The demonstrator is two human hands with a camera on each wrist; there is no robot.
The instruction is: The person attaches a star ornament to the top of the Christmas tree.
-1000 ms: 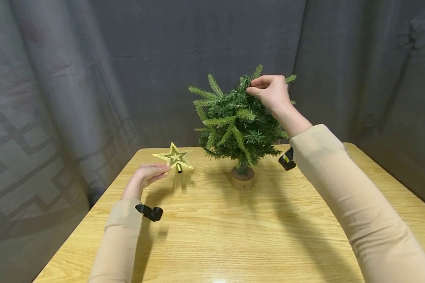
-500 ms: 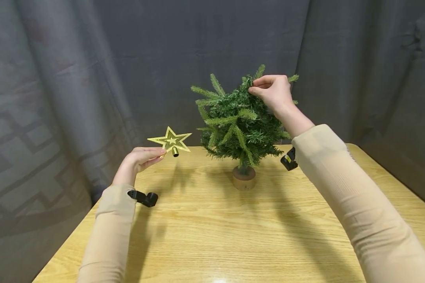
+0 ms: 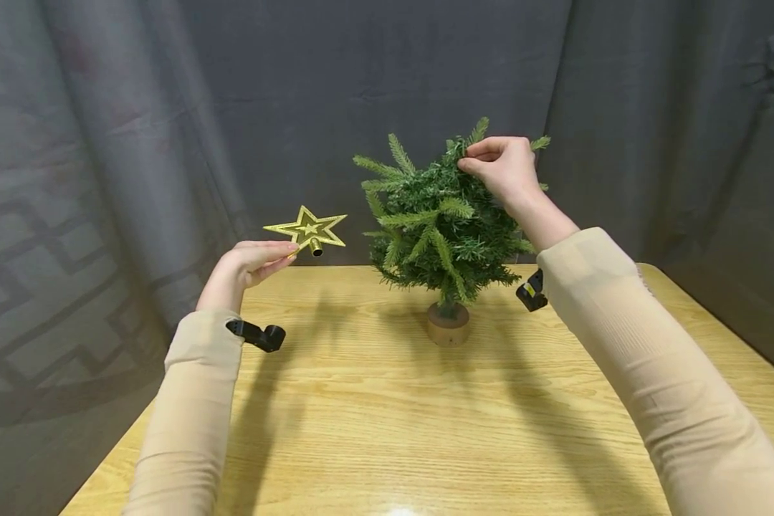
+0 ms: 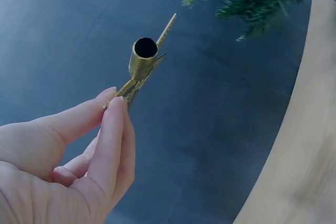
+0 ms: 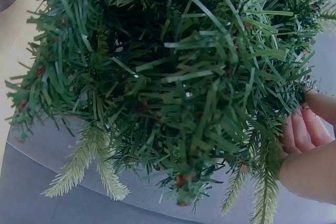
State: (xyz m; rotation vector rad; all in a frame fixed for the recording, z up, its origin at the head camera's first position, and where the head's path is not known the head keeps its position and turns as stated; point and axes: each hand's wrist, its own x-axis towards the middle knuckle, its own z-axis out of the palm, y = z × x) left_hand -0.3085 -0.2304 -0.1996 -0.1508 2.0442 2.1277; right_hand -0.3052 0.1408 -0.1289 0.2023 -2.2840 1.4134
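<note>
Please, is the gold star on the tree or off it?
Off: the left hand pinches the gold star by one tip in the air, apart from the tree.

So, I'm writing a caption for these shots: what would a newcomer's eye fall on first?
Probably the bushy green tree, standing on a round wooden base toward the far side of the table, with the right hand pinching it near the top. Next, the shiny gold star, held in the air by the left hand to the left of the tree; its hollow tube stands out in the left wrist view.
</note>
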